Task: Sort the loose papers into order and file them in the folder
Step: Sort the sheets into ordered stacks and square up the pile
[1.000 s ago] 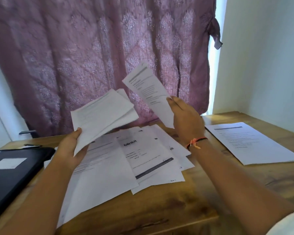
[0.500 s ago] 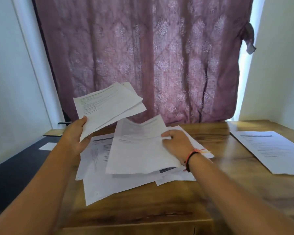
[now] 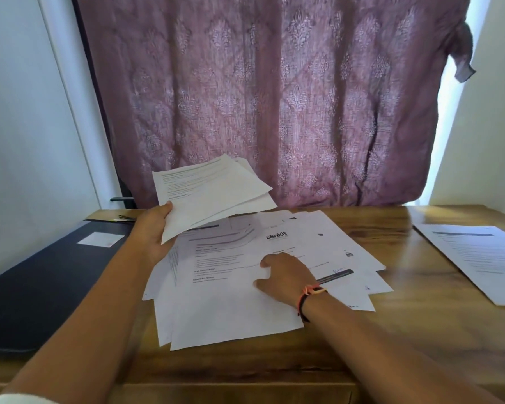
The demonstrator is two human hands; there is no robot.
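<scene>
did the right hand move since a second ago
Yes. The right hand has come down: it was raised in front of the curtain, and now rests on the paper pile on the table.

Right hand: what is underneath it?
The right hand touches the top sheet of a fanned pile on the table. Lower sheets show only at their edges; how many lie beneath is hidden.

Scattered white papers [image 3: 231, 313] beside dark folder [image 3: 41, 287]
</scene>
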